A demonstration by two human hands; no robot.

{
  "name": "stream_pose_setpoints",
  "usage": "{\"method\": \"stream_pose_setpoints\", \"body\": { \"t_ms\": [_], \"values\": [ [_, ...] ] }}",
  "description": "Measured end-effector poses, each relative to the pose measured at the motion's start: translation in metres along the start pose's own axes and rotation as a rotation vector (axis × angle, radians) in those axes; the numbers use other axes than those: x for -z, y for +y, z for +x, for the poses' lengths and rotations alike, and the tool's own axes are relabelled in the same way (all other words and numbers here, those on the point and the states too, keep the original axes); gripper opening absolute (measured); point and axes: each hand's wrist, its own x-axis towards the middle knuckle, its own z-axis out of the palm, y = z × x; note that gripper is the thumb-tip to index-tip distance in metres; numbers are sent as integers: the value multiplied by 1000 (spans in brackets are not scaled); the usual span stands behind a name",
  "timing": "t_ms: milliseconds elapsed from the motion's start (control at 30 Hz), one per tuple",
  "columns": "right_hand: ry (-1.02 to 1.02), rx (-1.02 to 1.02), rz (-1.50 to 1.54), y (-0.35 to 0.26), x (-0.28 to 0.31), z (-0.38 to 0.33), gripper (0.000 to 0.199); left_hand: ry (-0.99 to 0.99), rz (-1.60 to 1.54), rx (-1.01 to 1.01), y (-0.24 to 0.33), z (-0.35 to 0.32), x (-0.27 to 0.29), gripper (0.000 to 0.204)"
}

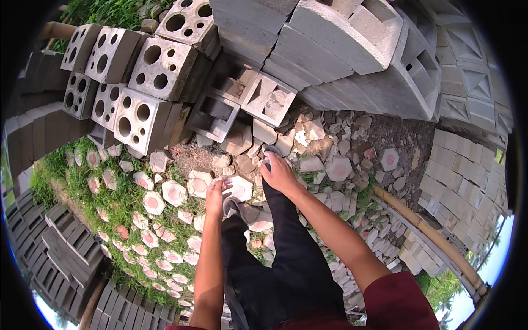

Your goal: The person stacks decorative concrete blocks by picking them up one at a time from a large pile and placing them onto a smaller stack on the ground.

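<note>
Two hands are reaching down: the left hand, fingers spread and holding nothing, is hovering beside a hexagonal paver. The right hand, loosely curled and released, is hanging over rubble, seemingly for balance.

Ground: bare dirt at the far side, grass along the left edge.
- Hexagonal pavers, pale with pink centres, scattered over the grass and the middle.
- Broken rubble, loose on the dirt.
- Perforated concrete blocks, stacked at the far left.
- Hollow patterned blocks, leaning at the far middle.
- Rectangular paving bricks, stacked at the right edge.
- Bamboo pole, lying beside them.
</note>
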Motion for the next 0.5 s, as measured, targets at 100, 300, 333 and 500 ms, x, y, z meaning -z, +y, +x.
{"method": "stream_pose_setpoints", "body": {
  "t_ms": [100,300,333,500],
  "values": [
    [-33,-27,-211,58,-31,88,49,-30,69,-65,-8,96,-30,33],
    [138,149,-535,165,-84,199,50,-139,197,-8,-24,226,-86,34],
    [96,106,-520,170,-88,210,50,-142,229,-16,-22,239,-94,34],
    [2,27,-597,174,-116,230,29,-129,199,-58,-40,277,-95,30]
  ]
}}
